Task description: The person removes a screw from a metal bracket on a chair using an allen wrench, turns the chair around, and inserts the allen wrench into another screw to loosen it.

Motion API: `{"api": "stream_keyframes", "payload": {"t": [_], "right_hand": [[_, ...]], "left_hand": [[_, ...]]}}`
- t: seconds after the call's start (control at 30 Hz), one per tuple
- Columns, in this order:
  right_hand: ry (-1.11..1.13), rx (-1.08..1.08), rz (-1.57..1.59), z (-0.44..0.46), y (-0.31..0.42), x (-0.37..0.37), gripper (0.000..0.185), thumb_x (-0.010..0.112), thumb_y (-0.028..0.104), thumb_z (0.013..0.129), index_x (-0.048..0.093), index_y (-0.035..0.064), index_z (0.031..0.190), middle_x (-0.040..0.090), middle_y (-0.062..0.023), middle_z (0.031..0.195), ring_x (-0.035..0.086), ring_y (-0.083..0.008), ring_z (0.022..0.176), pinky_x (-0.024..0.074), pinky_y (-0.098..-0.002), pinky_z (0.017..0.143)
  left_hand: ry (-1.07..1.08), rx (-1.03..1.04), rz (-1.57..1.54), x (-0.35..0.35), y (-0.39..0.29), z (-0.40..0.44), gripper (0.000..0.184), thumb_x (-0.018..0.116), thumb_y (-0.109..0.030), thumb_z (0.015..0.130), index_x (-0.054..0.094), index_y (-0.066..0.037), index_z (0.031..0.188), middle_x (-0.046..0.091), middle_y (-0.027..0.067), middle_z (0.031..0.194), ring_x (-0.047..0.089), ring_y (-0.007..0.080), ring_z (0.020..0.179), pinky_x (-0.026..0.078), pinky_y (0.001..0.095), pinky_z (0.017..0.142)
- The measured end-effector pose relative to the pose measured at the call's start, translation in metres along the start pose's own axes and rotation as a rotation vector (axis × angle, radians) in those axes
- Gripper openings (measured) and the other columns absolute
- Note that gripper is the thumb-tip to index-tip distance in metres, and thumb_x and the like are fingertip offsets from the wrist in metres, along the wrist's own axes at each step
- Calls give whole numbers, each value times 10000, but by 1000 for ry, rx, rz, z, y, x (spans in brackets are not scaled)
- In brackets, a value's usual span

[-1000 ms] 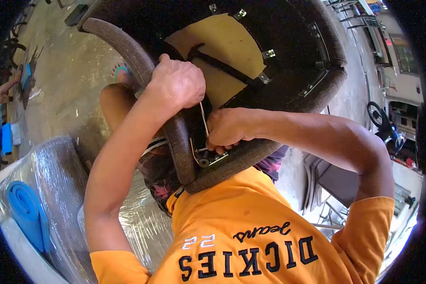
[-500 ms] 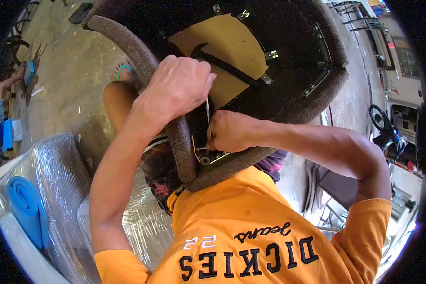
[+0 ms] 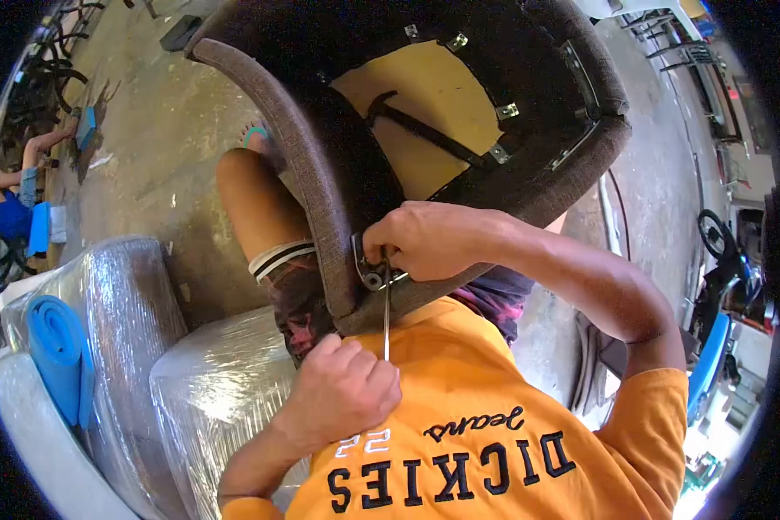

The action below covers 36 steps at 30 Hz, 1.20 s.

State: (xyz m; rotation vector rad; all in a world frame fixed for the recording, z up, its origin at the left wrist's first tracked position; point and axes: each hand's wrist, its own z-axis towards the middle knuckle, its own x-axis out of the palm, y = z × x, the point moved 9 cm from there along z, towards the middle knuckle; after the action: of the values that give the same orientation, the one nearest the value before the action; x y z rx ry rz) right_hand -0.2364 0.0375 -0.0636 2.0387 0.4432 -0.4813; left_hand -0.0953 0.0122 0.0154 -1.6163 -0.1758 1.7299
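My left hand (image 3: 347, 386) is closed in a fist around the near end of a slim metal rod-like tool (image 3: 386, 329), in front of the orange shirt. The tool's far end meets a metal bracket (image 3: 373, 279) at the near corner of a brown upholstered seat frame (image 3: 572, 186). My right hand (image 3: 433, 243) is at that corner, fingers pinched over the bracket and the tool's end; what they grip is partly hidden. The frame leans over my lap with its dark hollow underside showing. A black hammer (image 3: 429, 130) lies inside on a tan board (image 3: 459, 78).
Plastic-wrapped furniture pieces (image 3: 225, 373) stand at the left, with a rolled blue foam sheet (image 3: 56, 334) on one. Metal clips (image 3: 508, 111) line the frame's inside. Another person (image 3: 13, 195) sits on the floor far left. A blue-and-black machine (image 3: 715, 260) stands at the right.
My left hand has swung down toward my body, turning the tool from pointing away to pointing at me. My right hand stays at the bracket, fingers shifted over it.
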Motion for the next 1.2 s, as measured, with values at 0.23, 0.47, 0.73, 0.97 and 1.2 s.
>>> {"api": "stream_keyframes", "payload": {"t": [0.23,0.47,0.73,0.97,1.2], "right_hand": [[63,-51,-157,0,2,5,195,563,62,825,724,40,933,717,-180,916,682,-365,908,526,-450,815],[8,-23,-61,-18,6,-13,184,583,112,839,715,36,944,713,-179,908,680,-364,880,527,-435,805],[6,281,88,0,-30,-11,189,651,191,869,752,59,960,739,-144,841,707,-284,898,539,-389,806],[131,342,-78,23,-51,13,296,693,288,857,756,24,976,730,-195,926,694,-329,919,535,-404,846],[96,393,-1,18,-49,8,295,696,276,854,755,24,996,719,-221,970,690,-352,942,536,-415,851]], "left_hand": [[-2,-12,116,-9,-10,3,288,717,-154,816,487,-103,651,440,32,618,467,220,577,354,368,551],[-325,-202,215,-85,57,54,185,715,-165,876,599,-69,767,582,101,696,563,297,622,423,427,572],[-81,-415,79,-33,175,158,341,560,-286,997,641,-14,807,642,190,717,644,390,717,478,448,639],[168,-157,320,9,177,169,324,548,-264,987,655,-30,791,671,213,770,661,403,807,458,510,778],[0,-89,439,8,171,162,231,608,-241,949,646,-85,782,650,147,718,641,345,758,445,482,798]]}}
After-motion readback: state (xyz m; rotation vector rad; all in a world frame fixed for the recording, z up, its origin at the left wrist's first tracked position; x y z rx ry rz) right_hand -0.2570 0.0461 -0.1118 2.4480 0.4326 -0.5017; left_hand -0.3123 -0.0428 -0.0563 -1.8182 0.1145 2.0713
